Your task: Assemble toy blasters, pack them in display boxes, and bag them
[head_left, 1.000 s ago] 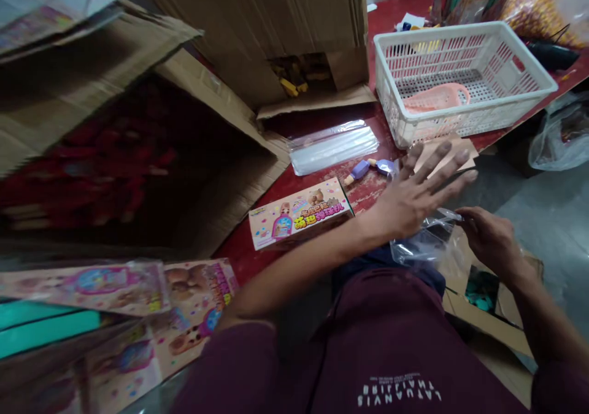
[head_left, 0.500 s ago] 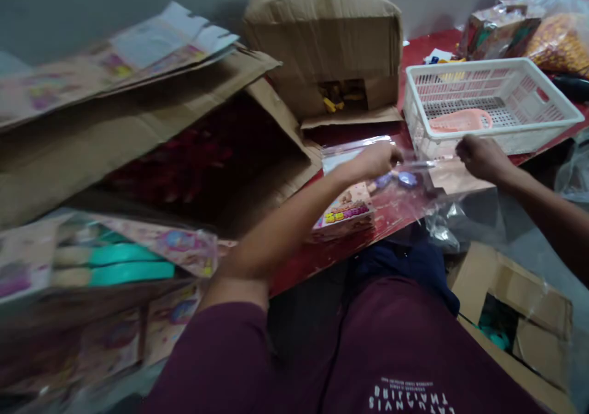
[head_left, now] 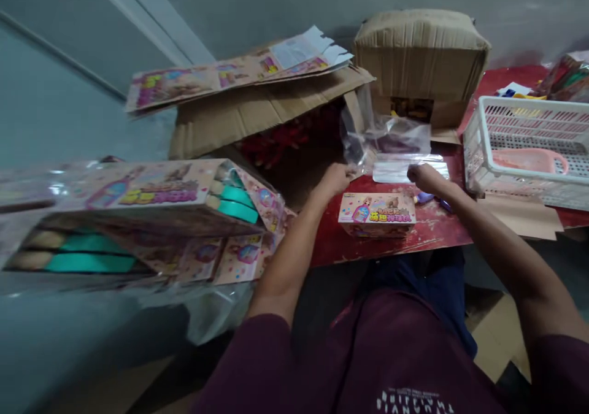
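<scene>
My left hand (head_left: 338,180) is closed, its fingers at the lower corner of a clear plastic bag (head_left: 400,135) that billows up behind it. My right hand (head_left: 422,176) is also closed, by the right part of a stack of flat clear bags (head_left: 391,170); its fingertips are hidden, so what it grips cannot be made out. Between and just in front of both hands lies a printed pink toy box (head_left: 376,214) on the red table (head_left: 331,242). A purple plastic piece (head_left: 422,198) shows beside the box, partly behind my right forearm.
An open carton (head_left: 257,119) with red pieces stands left, printed cardboard sheets (head_left: 207,83) on top. Wrapped boxes with teal pieces (head_left: 161,187) are nearer left. Behind is another carton (head_left: 421,40). A white basket (head_left: 543,184) holding a pink scoop (head_left: 529,159) stands right, near cardboard (head_left: 519,214).
The view has swung left. Both hands have moved left from beside the basket to above the pink box, and the clear bag now billows behind my left hand.
</scene>
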A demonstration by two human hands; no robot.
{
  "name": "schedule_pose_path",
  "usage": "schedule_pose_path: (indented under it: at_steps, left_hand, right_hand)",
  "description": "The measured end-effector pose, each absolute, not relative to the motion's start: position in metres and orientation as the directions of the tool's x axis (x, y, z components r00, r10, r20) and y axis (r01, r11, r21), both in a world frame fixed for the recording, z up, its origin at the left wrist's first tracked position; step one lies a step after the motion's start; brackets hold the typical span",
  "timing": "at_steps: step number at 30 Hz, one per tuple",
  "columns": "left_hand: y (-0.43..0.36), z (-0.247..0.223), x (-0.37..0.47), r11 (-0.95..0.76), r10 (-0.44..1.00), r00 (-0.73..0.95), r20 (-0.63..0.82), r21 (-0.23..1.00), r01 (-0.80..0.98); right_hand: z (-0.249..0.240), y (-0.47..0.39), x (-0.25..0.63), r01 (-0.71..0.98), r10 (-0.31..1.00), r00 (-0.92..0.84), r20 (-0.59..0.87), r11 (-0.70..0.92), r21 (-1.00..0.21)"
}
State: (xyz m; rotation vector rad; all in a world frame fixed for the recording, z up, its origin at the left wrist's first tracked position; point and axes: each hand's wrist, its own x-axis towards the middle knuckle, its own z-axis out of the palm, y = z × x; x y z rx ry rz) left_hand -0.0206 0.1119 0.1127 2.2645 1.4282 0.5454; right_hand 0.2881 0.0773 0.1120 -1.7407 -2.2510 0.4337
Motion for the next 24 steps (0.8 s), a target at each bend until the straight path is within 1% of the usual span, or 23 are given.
schedule_pose_path:
  at_steps: [2,5,7,10,13,15,17,19,21,24]
  left_hand:
    - [0.118,0.086,-0.033,-0.338,0.916,0.401,-0.004,0.530,0.778]
    - [0.119,0.068,-0.047,-0.352,0.909,0.417,0.004,0.544,0.762]
    - [0.116,0.062,-0.054,-0.369,0.903,0.428,0.034,0.571,0.733]
    - [0.108,0.056,-0.059,-0.410,0.890,0.444,0.103,0.608,0.680]
    - [0.097,0.050,-0.064,-0.493,0.859,0.453,0.239,0.627,0.603]
    - [0.086,0.048,-0.068,-0.511,0.857,0.407,0.317,0.632,0.583]
    - [0.073,0.047,-0.072,-0.481,0.877,0.329,0.351,0.649,0.589]
    - [0.058,0.049,-0.074,-0.479,0.876,0.280,0.393,0.640,0.601]
    - [0.040,0.050,-0.076,-0.527,0.841,0.286,0.460,0.573,0.628]
    - [0.011,0.048,-0.078,-0.576,0.782,0.299,0.547,0.451,0.682]
  right_hand:
    - [0.089,0.079,0.277,0.866,0.963,-0.265,-0.042,0.218,-0.450]
    - [0.067,0.078,0.276,0.826,0.963,-0.260,-0.076,0.181,-0.534]
    - [0.062,0.076,0.279,0.805,0.965,-0.249,-0.087,0.156,-0.572]
    - [0.062,0.067,0.283,0.791,0.971,-0.225,-0.078,0.135,-0.597]
    - [0.063,0.055,0.283,0.785,0.979,-0.198,-0.045,0.131,-0.606]
    - [0.063,0.044,0.284,0.773,0.983,-0.184,0.021,0.158,-0.614]
    - [0.062,0.032,0.286,0.754,0.976,-0.162,0.142,0.216,-0.620]
    - [0.062,0.016,0.286,0.746,0.948,-0.145,0.282,0.292,-0.599]
    - [0.061,-0.005,0.285,0.770,0.908,-0.144,0.393,0.353,-0.532]
    - [0.055,-0.043,0.280,0.820,0.829,-0.167,0.534,0.417,-0.392]
